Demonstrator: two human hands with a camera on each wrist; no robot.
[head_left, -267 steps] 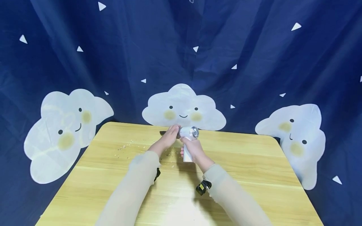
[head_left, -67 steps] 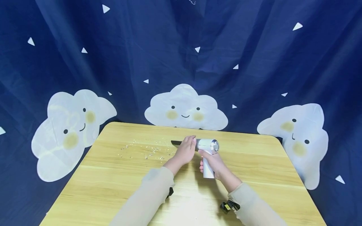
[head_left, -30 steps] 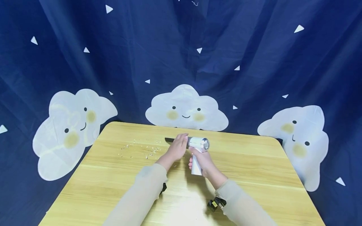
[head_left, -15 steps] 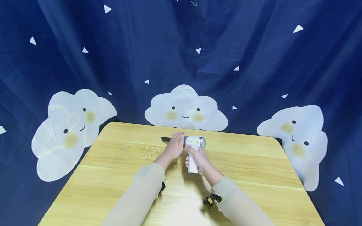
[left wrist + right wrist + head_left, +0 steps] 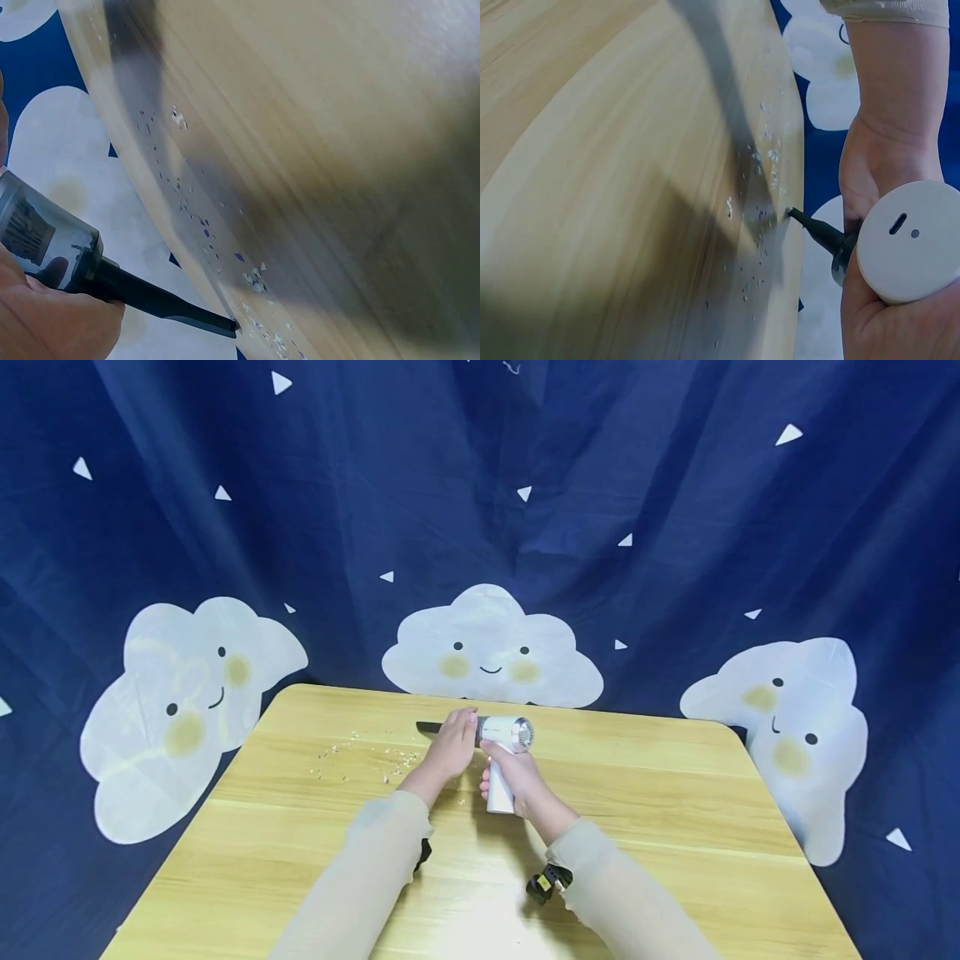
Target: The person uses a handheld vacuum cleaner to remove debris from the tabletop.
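Observation:
A white handheld vacuum cleaner [image 5: 504,729] with a silver rear end points leftward over the table. My right hand [image 5: 521,772] grips its handle, whose round white base [image 5: 907,259] faces the right wrist camera. My left hand [image 5: 447,750] holds the front section from the near side, covering much of it in the head view. In the left wrist view, the transparent dust cup [image 5: 56,236] shows a pleated filter inside. A slim black nozzle [image 5: 161,304] extends from it, its tip close over the table. Tiny shiny bits [image 5: 393,764] lie scattered around and left of the nozzle.
The wooden table [image 5: 660,827] has rounded far corners. Right behind its far edge hangs a dark blue curtain [image 5: 337,527] with white clouds and triangles. A black wrist camera [image 5: 542,887] sits at the right sleeve.
Both hands and the vacuum cleaner have moved left and slightly toward the far edge over the last two seconds. The grip stays the same.

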